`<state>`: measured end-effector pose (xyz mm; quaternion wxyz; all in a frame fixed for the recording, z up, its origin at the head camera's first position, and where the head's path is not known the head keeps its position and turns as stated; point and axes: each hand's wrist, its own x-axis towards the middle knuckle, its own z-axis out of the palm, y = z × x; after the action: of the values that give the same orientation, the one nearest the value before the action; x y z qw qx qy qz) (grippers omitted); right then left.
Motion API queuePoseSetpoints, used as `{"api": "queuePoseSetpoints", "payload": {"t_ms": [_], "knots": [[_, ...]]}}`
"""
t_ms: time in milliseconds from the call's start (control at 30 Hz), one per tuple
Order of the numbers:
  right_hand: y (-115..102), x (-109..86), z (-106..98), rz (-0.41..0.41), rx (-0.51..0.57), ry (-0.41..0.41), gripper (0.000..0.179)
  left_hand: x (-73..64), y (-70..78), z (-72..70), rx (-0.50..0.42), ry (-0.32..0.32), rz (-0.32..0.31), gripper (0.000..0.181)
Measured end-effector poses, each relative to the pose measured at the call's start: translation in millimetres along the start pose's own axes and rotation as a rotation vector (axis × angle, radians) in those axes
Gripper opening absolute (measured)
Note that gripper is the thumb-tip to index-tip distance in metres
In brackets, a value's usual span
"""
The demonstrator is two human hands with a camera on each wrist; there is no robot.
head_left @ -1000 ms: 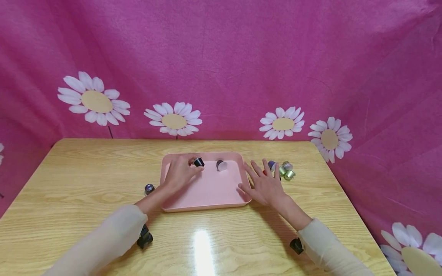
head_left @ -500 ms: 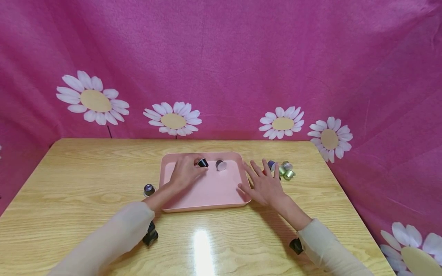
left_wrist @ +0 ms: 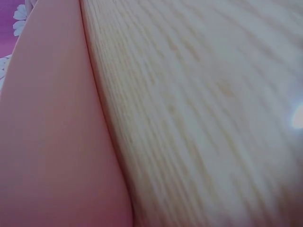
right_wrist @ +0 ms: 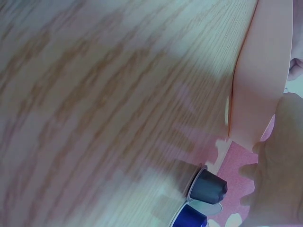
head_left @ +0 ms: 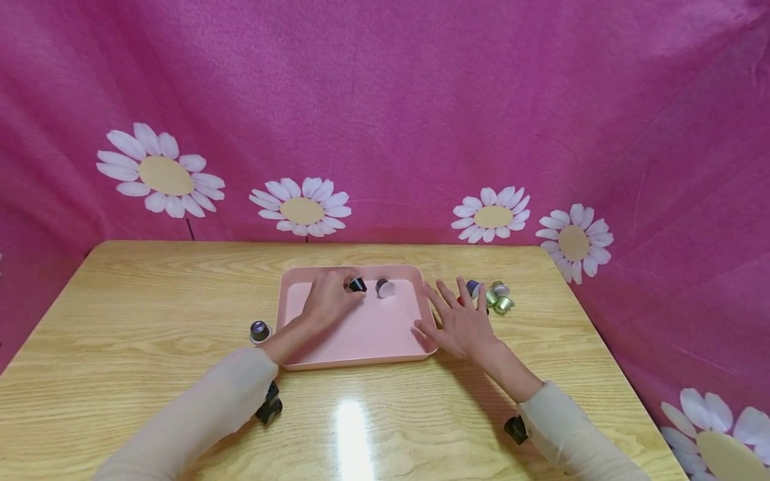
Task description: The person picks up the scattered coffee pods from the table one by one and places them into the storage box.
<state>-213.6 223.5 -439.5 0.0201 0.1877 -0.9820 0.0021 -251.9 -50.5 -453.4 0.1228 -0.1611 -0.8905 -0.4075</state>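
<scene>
Inside the pink tray [head_left: 373, 337] my left hand [head_left: 327, 300] pinches a black coffee capsule [head_left: 357, 284] between thumb and fingers. Just right of it, a dark capsule with a pale lid [head_left: 384, 288] lies on its side in the tray. My right hand [head_left: 460, 324] is spread at the tray's right rim, fingers straight, holding nothing. Beyond its fingers sit a purple-blue capsule [head_left: 472, 288], green capsules [head_left: 504, 304] and a partly hidden red one [head_left: 461, 300]. The right wrist view shows a dark capsule [right_wrist: 208, 186] beside a blue capsule [right_wrist: 189, 217].
A dark capsule [head_left: 260, 331] stands on the wooden table [head_left: 150, 321] left of the tray. A pink flowered cloth [head_left: 385, 120] hangs behind the table. In the left wrist view, the tray's side wall [left_wrist: 57, 123] fills the left part.
My left hand has moved a little to the right with the black capsule, nearer the capsule lying in the tray. My right hand has stayed in place.
</scene>
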Motion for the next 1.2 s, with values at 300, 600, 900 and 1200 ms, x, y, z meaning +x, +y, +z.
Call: {"api": "queuePoseSetpoints", "payload": {"t_ms": [300, 600, 900, 1200], "knots": [[-0.3, -0.4, -0.3, 0.005, -0.005, -0.008, 0.076, 2.4, -1.6, 1.4, 0.015, -0.014, -0.011, 0.026], [-0.2, -0.7, -1.4, 0.011, -0.010, -0.027, 0.076, 2.7, -3.8, 3.2, 0.026, -0.021, 0.004, 0.030], [-1.1, -0.2, -2.3, 0.009, -0.027, -0.027, 0.077, 4.3, -3.8, 6.0, 0.014, -0.030, -0.014, 0.029], [-1.0, -0.1, -3.1, 0.011, -0.024, -0.037, 0.077, 8.6, -5.1, 8.5, 0.005, -0.091, -0.061, 0.028]]}}
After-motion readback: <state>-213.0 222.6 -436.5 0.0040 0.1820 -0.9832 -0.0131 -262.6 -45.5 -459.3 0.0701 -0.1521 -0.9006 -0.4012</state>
